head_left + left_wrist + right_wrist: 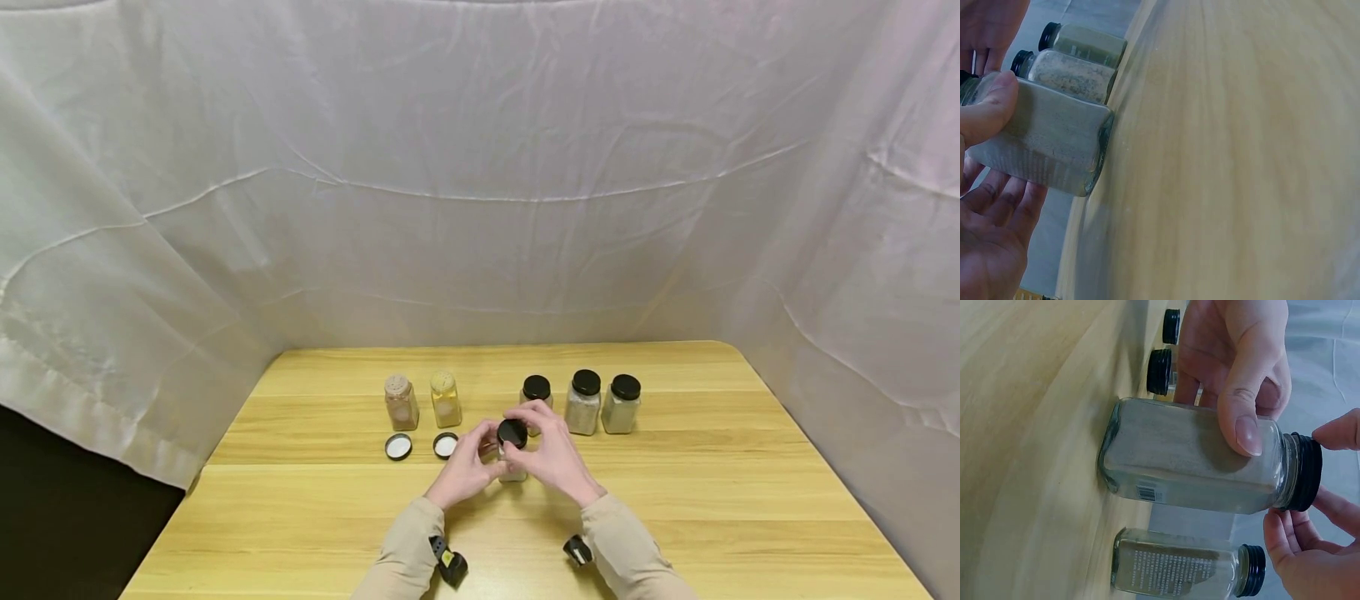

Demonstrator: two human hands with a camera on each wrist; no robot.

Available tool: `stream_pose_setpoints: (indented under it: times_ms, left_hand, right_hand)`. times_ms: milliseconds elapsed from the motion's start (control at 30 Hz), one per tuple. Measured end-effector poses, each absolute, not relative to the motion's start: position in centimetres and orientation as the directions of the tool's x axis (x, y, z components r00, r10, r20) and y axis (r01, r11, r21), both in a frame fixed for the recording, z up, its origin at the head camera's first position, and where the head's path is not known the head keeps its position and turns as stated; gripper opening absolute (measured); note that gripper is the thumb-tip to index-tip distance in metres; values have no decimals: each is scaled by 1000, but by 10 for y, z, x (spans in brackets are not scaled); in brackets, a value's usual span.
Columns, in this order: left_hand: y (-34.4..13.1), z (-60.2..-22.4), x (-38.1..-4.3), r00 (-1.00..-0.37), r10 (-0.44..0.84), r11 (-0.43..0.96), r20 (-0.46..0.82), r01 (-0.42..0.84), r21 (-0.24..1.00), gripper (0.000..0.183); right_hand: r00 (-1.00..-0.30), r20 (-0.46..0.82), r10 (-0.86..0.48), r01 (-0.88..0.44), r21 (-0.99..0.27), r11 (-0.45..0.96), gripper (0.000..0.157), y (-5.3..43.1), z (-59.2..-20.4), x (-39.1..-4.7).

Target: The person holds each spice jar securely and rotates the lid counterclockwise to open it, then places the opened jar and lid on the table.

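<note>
In front of me a square glass spice jar filled with pale grey powder stands upright, its base at the table. My left hand grips the body, thumb on the near face and fingers round the other side. At the top, my right hand pinches the rim of the black lid between thumb and fingers. The lid sits on the jar's neck, with glass threads showing below it in the right wrist view.
Left at the back stand a brown jar and a yellow jar with exposed shaker tops. Two black lids lie white side up before them. Capped jars stand back right. Grey curtain surrounds the wooden table.
</note>
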State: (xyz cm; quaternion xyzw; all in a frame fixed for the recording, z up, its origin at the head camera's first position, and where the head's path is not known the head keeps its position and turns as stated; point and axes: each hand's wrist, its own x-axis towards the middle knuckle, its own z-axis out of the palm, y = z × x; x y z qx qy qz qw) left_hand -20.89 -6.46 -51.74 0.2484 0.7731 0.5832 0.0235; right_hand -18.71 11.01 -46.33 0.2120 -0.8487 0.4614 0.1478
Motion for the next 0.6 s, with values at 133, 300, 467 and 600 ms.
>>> stream_pose_setpoints:
  times_ms: [133, 300, 467, 600]
  left_hand:
    - [-65, -518, -209, -876, 412, 197, 250, 353, 915, 48]
    - [-65, -517, -210, -873, 419, 214, 251, 363, 907, 45]
    - [-63, -510, -205, -877, 414, 211, 244, 354, 911, 44]
    - [-64, -511, -206, -873, 420, 209, 248, 359, 910, 44]
  right_hand:
    - [-874, 433, -218, -482, -724, 494, 40, 110, -463, -187]
    - [-888, 431, -158, -441, -704, 556, 47, 107, -462, -185]
    - [-875, 466, -131, -444, -664, 602, 45, 104, -462, -185]
    - [-860, 481, -168, -481, -655, 583, 38, 105, -463, -186]
